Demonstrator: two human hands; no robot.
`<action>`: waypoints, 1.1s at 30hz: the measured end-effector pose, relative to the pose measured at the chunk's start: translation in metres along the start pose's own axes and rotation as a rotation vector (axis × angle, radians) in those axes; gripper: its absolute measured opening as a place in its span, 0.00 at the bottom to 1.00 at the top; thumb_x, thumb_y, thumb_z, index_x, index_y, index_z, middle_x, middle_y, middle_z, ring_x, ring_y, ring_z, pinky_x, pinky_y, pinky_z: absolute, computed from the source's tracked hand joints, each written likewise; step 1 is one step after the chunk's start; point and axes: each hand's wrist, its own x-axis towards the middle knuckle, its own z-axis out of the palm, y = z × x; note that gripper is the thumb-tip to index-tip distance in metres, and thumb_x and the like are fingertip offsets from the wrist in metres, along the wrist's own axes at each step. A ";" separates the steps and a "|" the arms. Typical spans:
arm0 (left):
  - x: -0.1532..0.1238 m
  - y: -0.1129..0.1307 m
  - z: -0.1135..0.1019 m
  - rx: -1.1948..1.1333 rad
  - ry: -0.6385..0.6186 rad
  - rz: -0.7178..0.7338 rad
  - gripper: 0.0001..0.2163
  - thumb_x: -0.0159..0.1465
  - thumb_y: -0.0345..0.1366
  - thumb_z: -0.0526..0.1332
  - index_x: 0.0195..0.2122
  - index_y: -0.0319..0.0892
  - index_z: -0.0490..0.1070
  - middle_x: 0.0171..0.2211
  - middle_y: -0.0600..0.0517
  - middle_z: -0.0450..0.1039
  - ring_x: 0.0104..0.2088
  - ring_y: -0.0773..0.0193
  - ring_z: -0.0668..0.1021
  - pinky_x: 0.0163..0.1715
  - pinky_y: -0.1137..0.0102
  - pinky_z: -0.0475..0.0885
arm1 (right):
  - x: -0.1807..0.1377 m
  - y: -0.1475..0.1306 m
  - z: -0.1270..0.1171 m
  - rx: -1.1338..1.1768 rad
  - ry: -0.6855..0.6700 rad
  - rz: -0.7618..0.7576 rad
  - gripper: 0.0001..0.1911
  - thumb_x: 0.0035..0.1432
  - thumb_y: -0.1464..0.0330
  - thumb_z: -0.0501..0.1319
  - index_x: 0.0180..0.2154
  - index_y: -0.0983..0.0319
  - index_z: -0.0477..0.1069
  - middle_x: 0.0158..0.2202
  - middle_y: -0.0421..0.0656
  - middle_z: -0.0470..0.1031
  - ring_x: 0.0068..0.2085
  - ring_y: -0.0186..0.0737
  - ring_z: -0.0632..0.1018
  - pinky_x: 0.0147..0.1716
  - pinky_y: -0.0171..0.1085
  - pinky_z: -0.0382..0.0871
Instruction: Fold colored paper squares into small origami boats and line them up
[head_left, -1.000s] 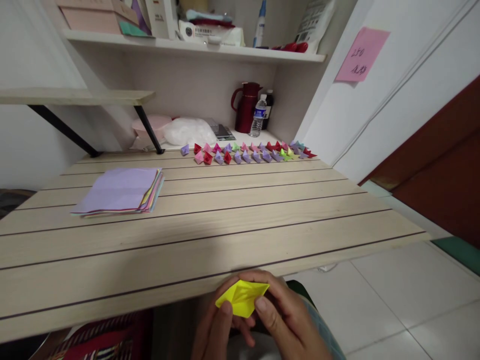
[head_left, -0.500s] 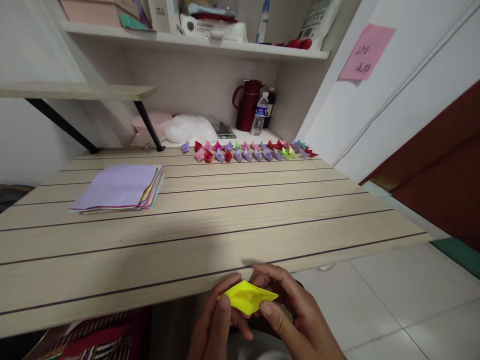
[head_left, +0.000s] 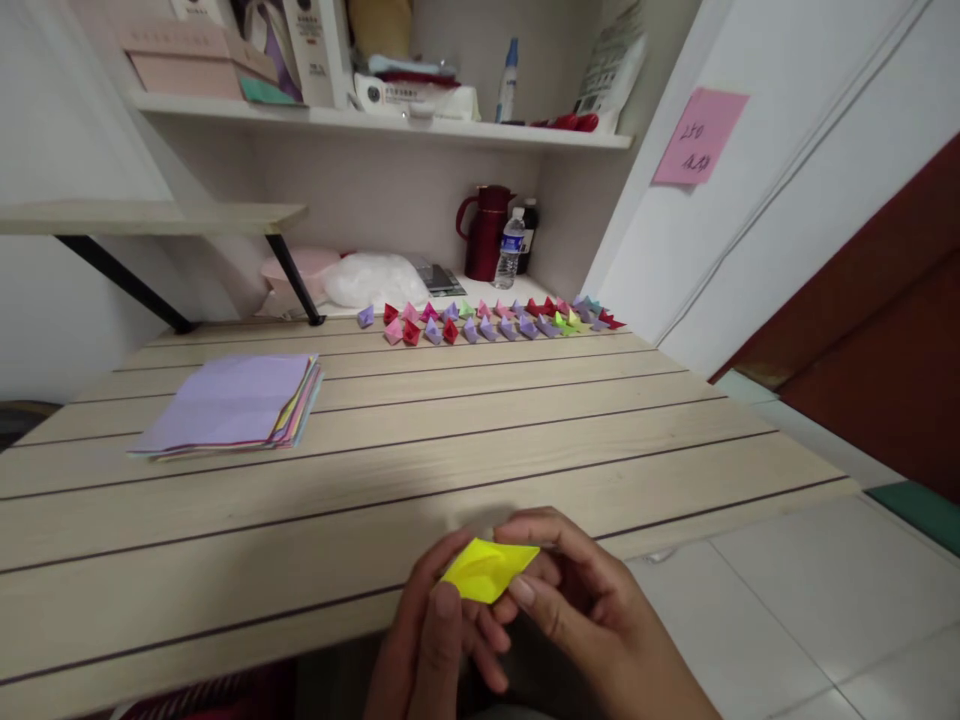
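A small yellow folded paper boat (head_left: 487, 572) is held just over the near edge of the table, between both hands. My left hand (head_left: 435, 620) grips its left end, with the thumb in front and the fingers behind and below. On the right end, my right hand (head_left: 577, 595) pinches the paper between thumb and fingers. The boat is tilted, its hollow side facing up toward me. Its underside is hidden by the fingers.
Two rows of small coloured paper boats (head_left: 489, 329) line the table's back edge. A stack of coloured paper sheets (head_left: 229, 403) lies at the left. Behind stand a red jug (head_left: 487, 235) and a water bottle (head_left: 509, 250). A raised wooden shelf (head_left: 150, 217) is at the left.
The view has tilted up slightly. Both hands still hold the yellow paper boat, which has turned a little and shifted slightly left and up in the picture.
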 end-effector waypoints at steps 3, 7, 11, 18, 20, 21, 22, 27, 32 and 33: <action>0.013 0.024 0.002 0.144 -0.003 0.028 0.38 0.63 0.60 0.53 0.67 0.41 0.51 0.29 0.51 0.79 0.19 0.66 0.75 0.27 0.68 0.71 | 0.024 -0.010 -0.006 -0.294 0.072 -0.169 0.09 0.64 0.63 0.61 0.46 0.56 0.73 0.45 0.44 0.72 0.35 0.36 0.78 0.37 0.37 0.73; 0.023 0.039 -0.004 0.285 -0.010 -0.007 0.39 0.62 0.55 0.58 0.69 0.45 0.44 0.34 0.52 0.80 0.18 0.69 0.75 0.26 0.70 0.70 | 0.046 -0.010 -0.019 -0.558 0.044 -0.268 0.09 0.64 0.68 0.59 0.45 0.56 0.75 0.46 0.45 0.71 0.35 0.36 0.75 0.38 0.37 0.71; 0.024 0.046 -0.021 0.453 0.062 0.041 0.30 0.62 0.53 0.57 0.63 0.46 0.59 0.29 0.56 0.77 0.17 0.69 0.72 0.21 0.72 0.66 | 0.049 -0.007 -0.033 -0.594 0.046 -0.258 0.10 0.63 0.70 0.60 0.46 0.56 0.74 0.46 0.44 0.71 0.36 0.36 0.74 0.37 0.37 0.70; 0.073 0.054 -0.072 1.056 0.312 0.656 0.20 0.62 0.46 0.57 0.54 0.52 0.72 0.51 0.49 0.71 0.45 0.55 0.78 0.47 0.56 0.74 | 0.057 0.001 -0.048 -0.671 0.076 -0.286 0.14 0.59 0.71 0.62 0.48 0.58 0.73 0.43 0.44 0.71 0.34 0.36 0.75 0.34 0.36 0.69; 0.088 0.051 -0.078 1.158 0.200 0.671 0.19 0.62 0.43 0.57 0.53 0.47 0.73 0.49 0.46 0.75 0.48 0.51 0.78 0.48 0.51 0.74 | 0.061 0.003 -0.045 -0.688 0.054 -0.264 0.15 0.58 0.72 0.63 0.48 0.57 0.74 0.40 0.42 0.73 0.34 0.37 0.75 0.35 0.35 0.69; 0.093 0.050 -0.078 1.199 0.158 0.676 0.18 0.61 0.41 0.57 0.51 0.47 0.74 0.47 0.46 0.77 0.47 0.50 0.78 0.48 0.49 0.73 | 0.062 0.004 -0.043 -0.692 0.044 -0.250 0.16 0.57 0.73 0.63 0.48 0.57 0.74 0.38 0.41 0.74 0.34 0.36 0.75 0.34 0.35 0.69; 0.096 0.048 -0.078 1.225 0.122 0.677 0.17 0.61 0.40 0.57 0.50 0.46 0.75 0.45 0.46 0.79 0.46 0.50 0.79 0.48 0.48 0.74 | 0.064 0.005 -0.041 -0.696 0.037 -0.239 0.16 0.57 0.73 0.63 0.48 0.57 0.74 0.36 0.40 0.75 0.33 0.36 0.75 0.34 0.34 0.68; 0.088 0.047 -0.068 1.204 0.026 0.703 0.15 0.61 0.37 0.58 0.49 0.49 0.75 0.43 0.48 0.81 0.44 0.54 0.80 0.45 0.54 0.75 | 0.067 0.003 -0.031 -0.764 0.030 -0.262 0.16 0.54 0.76 0.62 0.44 0.56 0.76 0.33 0.38 0.77 0.32 0.36 0.75 0.32 0.33 0.66; 0.077 0.049 -0.066 1.066 -0.017 0.570 0.09 0.61 0.38 0.60 0.41 0.49 0.76 0.39 0.51 0.80 0.40 0.57 0.81 0.42 0.62 0.77 | 0.068 0.000 -0.031 -0.755 0.007 -0.309 0.10 0.56 0.78 0.60 0.36 0.58 0.76 0.33 0.40 0.77 0.35 0.38 0.77 0.35 0.34 0.67; 0.076 0.050 -0.066 1.050 -0.031 0.544 0.08 0.61 0.38 0.60 0.40 0.48 0.76 0.38 0.51 0.80 0.39 0.59 0.81 0.40 0.64 0.77 | 0.067 0.000 -0.031 -0.742 0.004 -0.319 0.10 0.57 0.78 0.60 0.35 0.58 0.76 0.33 0.40 0.77 0.35 0.38 0.77 0.35 0.34 0.67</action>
